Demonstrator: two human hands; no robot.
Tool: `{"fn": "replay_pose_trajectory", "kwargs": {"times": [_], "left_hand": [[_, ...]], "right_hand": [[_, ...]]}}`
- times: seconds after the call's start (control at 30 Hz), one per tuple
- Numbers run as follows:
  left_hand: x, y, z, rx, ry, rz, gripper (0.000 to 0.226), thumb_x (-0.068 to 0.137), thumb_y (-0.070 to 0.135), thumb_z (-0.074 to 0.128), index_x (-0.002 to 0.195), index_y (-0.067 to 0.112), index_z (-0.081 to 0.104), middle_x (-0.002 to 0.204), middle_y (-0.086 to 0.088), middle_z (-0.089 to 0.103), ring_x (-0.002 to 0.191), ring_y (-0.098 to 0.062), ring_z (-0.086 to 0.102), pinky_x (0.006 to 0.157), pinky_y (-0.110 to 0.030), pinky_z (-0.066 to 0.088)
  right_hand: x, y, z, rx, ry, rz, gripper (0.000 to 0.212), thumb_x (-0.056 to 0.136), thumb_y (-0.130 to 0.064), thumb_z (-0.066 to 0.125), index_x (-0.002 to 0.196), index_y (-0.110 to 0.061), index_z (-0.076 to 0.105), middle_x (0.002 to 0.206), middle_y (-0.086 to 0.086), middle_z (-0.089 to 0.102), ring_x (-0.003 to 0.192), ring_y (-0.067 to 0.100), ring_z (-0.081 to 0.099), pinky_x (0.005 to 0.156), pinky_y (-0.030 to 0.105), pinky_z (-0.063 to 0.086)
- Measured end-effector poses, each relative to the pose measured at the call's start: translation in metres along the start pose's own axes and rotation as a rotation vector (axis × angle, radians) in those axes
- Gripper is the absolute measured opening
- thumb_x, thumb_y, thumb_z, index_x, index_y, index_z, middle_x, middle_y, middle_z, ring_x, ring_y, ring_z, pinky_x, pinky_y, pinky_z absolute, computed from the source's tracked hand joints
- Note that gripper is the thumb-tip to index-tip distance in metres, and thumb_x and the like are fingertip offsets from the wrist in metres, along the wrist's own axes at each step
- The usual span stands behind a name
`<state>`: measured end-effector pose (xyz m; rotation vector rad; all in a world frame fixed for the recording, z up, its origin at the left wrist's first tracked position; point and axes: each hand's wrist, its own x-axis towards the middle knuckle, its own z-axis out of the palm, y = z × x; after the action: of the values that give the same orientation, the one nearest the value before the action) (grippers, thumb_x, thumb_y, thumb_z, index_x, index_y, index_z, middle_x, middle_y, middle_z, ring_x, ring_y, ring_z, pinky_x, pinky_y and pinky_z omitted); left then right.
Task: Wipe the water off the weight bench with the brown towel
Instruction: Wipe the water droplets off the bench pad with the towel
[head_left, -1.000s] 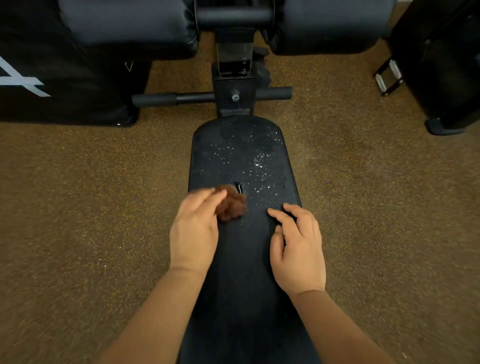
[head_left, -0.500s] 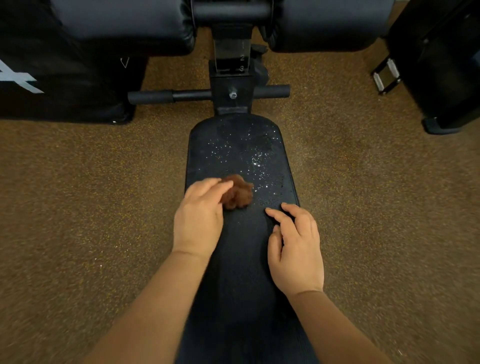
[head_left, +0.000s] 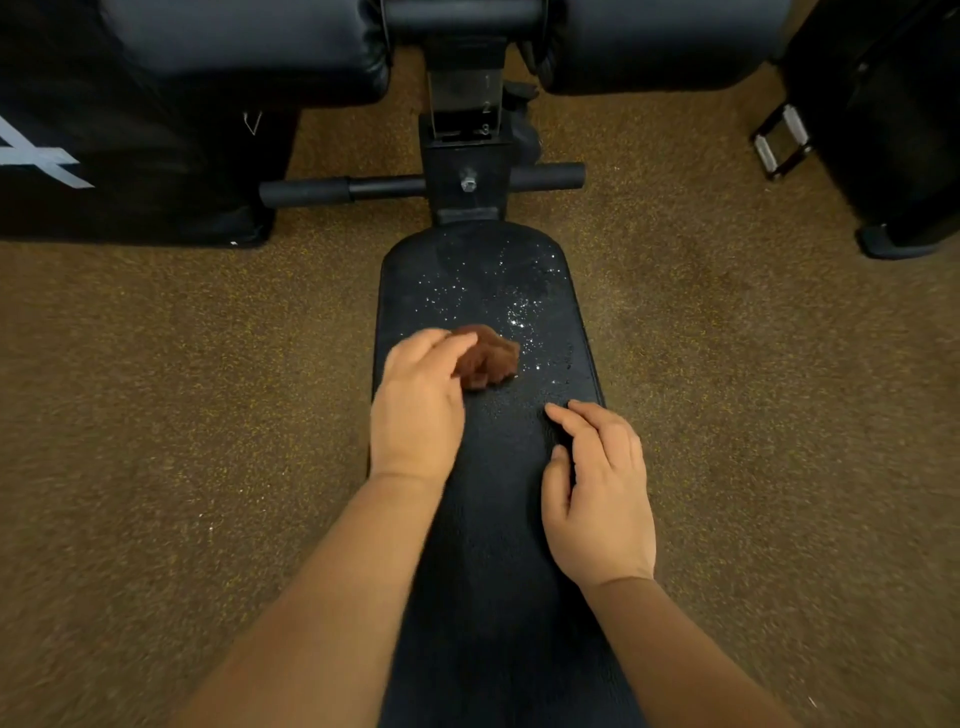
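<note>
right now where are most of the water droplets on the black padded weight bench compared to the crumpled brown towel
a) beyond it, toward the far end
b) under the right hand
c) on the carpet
a: the droplets glisten past the brown towel on the bench's far end.

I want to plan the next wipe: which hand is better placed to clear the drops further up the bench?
Left. The left hand already holds the towel, right at the edge of the drops. The right hand is empty and rests flat on the bench, nearer the person.

Single head-worn view looks steeply down, close above the weight bench.
</note>
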<state>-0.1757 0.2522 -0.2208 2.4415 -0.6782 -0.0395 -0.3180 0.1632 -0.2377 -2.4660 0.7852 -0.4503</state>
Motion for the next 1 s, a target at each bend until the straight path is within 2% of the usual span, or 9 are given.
{"fn": "replay_pose_trajectory", "kwargs": {"times": [0.1,0.2,0.3,0.4,0.47,0.53,0.67,0.83,1.0], "left_hand": [[-0.010,0.020,0.012,-0.083,0.008,-0.082,0.044,0.076,-0.010,0.054,0.112,0.013,0.066,0.115,-0.006,0.060,0.109,-0.023,0.051,0.090,-0.018,0.034],[-0.042,0.018,0.001,-0.082,-0.142,0.078,0.043,0.079,-0.001,0.052,0.114,0.018,0.065,0.117,-0.002,0.059,0.111,-0.015,0.047,0.092,-0.016,0.034],[-0.059,0.004,-0.020,-0.054,-0.252,0.147,0.048,0.075,-0.001,0.064,0.118,0.021,0.063,0.120,0.001,0.058,0.115,-0.008,0.043,0.099,-0.019,0.036],[-0.069,0.004,-0.031,0.000,-0.238,0.058,0.053,0.077,0.011,0.066,0.128,0.023,0.055,0.140,-0.003,0.041,0.136,-0.014,0.026,0.112,-0.037,0.025],[-0.077,0.014,-0.030,0.030,-0.189,-0.022,0.058,0.078,0.027,0.065,0.133,0.027,0.048,0.150,-0.006,0.024,0.142,-0.020,0.011,0.114,-0.042,0.016],[-0.084,0.024,-0.021,-0.007,-0.156,-0.085,0.056,0.081,0.037,0.064,0.133,0.027,0.046,0.150,-0.006,0.025,0.140,-0.022,0.017,0.111,-0.040,0.024],[-0.069,0.026,0.000,-0.077,-0.070,-0.094,0.039,0.079,0.006,0.069,0.115,0.019,0.065,0.133,-0.006,0.051,0.126,-0.023,0.044,0.100,-0.038,0.042],[-0.019,0.026,0.012,-0.122,0.017,-0.108,0.039,0.079,-0.005,0.061,0.111,0.017,0.067,0.122,-0.003,0.059,0.113,-0.021,0.054,0.096,-0.025,0.040],[-0.069,0.019,-0.005,-0.096,-0.087,0.028,0.045,0.072,-0.008,0.063,0.108,0.019,0.069,0.118,-0.002,0.061,0.113,-0.017,0.053,0.103,-0.019,0.029]], "right_hand": [[0.000,0.002,0.000,-0.005,-0.003,-0.007,0.038,0.091,-0.013,0.045,0.127,-0.010,0.056,0.125,0.006,0.052,0.123,0.020,0.042,0.111,0.029,0.027],[-0.001,0.002,0.001,-0.009,-0.005,-0.011,0.038,0.090,-0.013,0.044,0.126,-0.009,0.057,0.126,0.007,0.052,0.123,0.022,0.043,0.110,0.034,0.030],[0.000,0.001,0.001,-0.006,-0.004,-0.012,0.038,0.091,-0.014,0.043,0.125,-0.010,0.058,0.126,0.006,0.052,0.124,0.021,0.043,0.111,0.030,0.029],[0.000,0.002,0.001,-0.007,-0.001,-0.003,0.037,0.091,-0.014,0.045,0.126,-0.011,0.058,0.126,0.005,0.052,0.124,0.019,0.042,0.111,0.027,0.027],[0.000,0.002,0.001,-0.008,0.002,-0.002,0.037,0.090,-0.013,0.046,0.126,-0.011,0.058,0.126,0.005,0.052,0.124,0.019,0.042,0.111,0.027,0.027],[0.000,0.003,0.002,-0.006,0.009,-0.009,0.037,0.090,-0.014,0.045,0.125,-0.011,0.059,0.125,0.005,0.052,0.123,0.019,0.042,0.110,0.027,0.028],[-0.001,0.003,0.002,0.002,0.021,-0.015,0.037,0.091,-0.015,0.044,0.123,-0.011,0.060,0.124,0.006,0.052,0.122,0.021,0.044,0.109,0.029,0.030],[0.000,0.004,0.003,0.015,0.026,-0.028,0.035,0.090,-0.011,0.048,0.122,-0.010,0.060,0.123,0.008,0.053,0.120,0.021,0.045,0.109,0.030,0.031],[0.000,0.003,0.001,0.074,0.026,-0.006,0.040,0.090,-0.009,0.044,0.129,-0.011,0.053,0.127,0.005,0.051,0.123,0.020,0.043,0.108,0.034,0.033]]}}
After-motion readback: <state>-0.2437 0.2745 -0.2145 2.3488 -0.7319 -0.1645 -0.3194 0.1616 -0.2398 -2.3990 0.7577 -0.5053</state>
